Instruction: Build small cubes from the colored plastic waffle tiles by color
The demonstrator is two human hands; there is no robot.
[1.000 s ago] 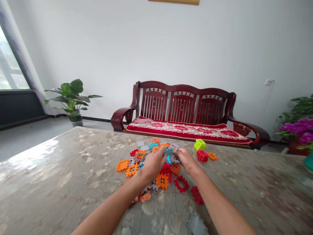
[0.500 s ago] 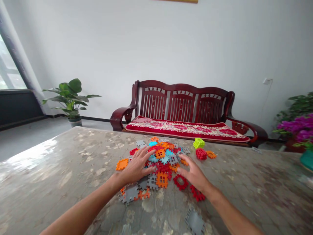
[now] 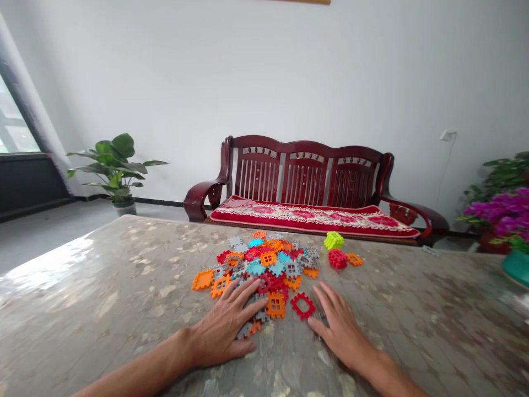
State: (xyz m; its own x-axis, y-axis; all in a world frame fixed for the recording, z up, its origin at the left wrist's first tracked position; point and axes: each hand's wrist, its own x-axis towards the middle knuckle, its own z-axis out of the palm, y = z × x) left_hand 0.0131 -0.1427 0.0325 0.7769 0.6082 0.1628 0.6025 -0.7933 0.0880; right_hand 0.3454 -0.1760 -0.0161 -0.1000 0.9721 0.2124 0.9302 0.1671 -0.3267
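our left hand [image 3: 221, 333] and right hand [image 3: 341, 325] lie flat, fingers spread, gripping nothing; dragging could scatter the tile pile [image 3: 264, 264] off the surface [image 3: 103, 286].

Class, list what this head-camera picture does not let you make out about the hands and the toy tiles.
- Tiles under the left hand: head view, covered by palm and fingers.
- Anything under the right hand: head view, hidden by the hand.
- Lower tiles in the pile: head view, overlapped by upper ones.
- Lime-green piece: too small to tell its build.
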